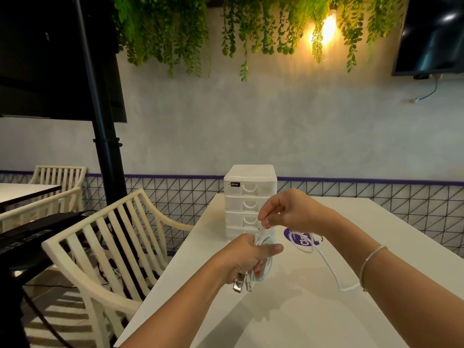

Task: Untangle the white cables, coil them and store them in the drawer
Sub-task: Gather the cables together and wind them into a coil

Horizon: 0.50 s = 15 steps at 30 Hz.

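Observation:
My left hand [247,261] grips a coil of white cable [266,268] above the white table [288,310]; two silver USB plugs [241,285] stick out below its fingers. My right hand [288,210] pinches a strand of the cable just above the coil. A loose length of cable [331,268] trails to the right over the table and loops back under my right wrist. A small white drawer unit [249,197] with several shut drawers stands at the table's far edge, right behind my hands.
A purple round sticker [302,237] lies on the table near the drawer unit. A cream slatted chair [105,244] stands at the table's left. A black pole with a screen [100,121] rises behind it. A second table [22,192] and chairs stand far left.

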{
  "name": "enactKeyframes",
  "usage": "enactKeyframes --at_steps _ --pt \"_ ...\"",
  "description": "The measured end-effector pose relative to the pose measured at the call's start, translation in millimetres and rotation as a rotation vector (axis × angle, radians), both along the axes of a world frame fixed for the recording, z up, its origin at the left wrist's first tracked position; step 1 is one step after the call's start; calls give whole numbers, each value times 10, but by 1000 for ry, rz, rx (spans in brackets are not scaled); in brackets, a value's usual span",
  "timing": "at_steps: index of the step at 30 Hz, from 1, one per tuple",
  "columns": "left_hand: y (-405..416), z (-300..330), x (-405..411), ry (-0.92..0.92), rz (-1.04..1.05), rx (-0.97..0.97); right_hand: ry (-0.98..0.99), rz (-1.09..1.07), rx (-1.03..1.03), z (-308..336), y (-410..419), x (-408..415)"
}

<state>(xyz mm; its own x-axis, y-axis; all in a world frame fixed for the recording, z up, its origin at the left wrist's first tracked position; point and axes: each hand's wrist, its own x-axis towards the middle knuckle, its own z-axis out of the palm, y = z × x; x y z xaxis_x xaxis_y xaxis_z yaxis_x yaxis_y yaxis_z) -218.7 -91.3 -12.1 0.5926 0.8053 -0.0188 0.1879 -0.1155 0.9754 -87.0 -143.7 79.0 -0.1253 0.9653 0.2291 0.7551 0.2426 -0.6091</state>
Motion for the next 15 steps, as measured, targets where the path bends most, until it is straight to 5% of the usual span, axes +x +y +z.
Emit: enactKeyframes --at_steps 8,15 --pt "-13 15 16 195 9 112 169 45 -9 -45 60 -108" --pt "-129 26 2 80 -124 63 176 -42 -41 -236 180 78"
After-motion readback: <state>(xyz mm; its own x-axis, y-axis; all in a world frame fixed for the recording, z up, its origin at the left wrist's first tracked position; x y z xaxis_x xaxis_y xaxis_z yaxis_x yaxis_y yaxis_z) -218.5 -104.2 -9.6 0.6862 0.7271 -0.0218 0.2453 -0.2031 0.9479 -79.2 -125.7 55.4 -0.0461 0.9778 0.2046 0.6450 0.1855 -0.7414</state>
